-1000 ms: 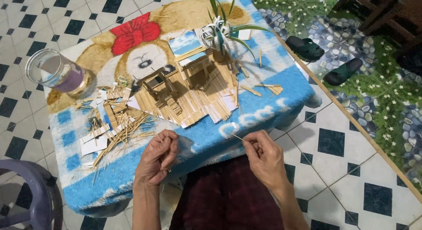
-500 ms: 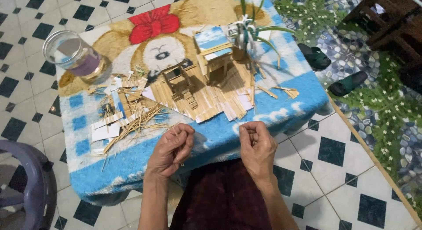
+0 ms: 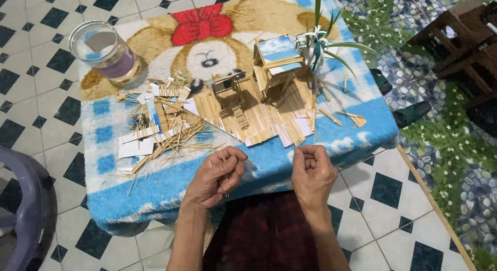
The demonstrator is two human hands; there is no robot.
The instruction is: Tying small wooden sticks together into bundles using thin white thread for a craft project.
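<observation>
A fluffy, matt plush cloth [image 3: 290, 167] covers the surface, under a pale bare-wood stick house [image 3: 269, 77] and loose thin wooden sticks [image 3: 171, 139]. White paper scraps [image 3: 135, 147] lie matt beside a clear, glossy glass jar [image 3: 106, 51]; the floor tiles [image 3: 31, 69] shine smooth.

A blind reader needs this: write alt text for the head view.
Seen from above, a person's left hand pinches a few thin sticks beside the closed right hand, at the edge of a blue towel-covered table. Behind them stand a small stick-built model house, a pile of loose sticks and a glass jar.
</observation>
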